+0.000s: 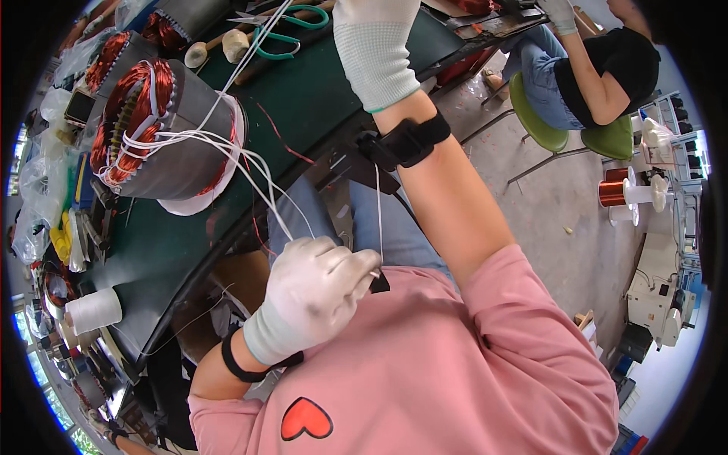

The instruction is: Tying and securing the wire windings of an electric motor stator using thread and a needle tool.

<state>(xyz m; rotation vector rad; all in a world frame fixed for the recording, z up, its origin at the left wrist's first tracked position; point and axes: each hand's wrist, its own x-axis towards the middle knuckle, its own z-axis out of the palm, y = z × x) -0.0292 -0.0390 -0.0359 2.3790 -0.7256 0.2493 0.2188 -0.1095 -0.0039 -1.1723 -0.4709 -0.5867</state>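
Clutching white cords (267,189) by the chest, left hand (315,292) curled tight. Strands run from it up to the wound stator (186,168), lying on the green bench (171,239). Cords bunch and cross over the copper coils (136,83); my judgement: an uneven tug could tangle them, scrape coil enamel or shift the stator. Right hand (378,57) reaches past the upper edge, fingers cut off; spread and hold cannot be told. Two strands pass over green-handled scissors (282,36), where slack might snag. Farther off, a seated co-worker (613,76).
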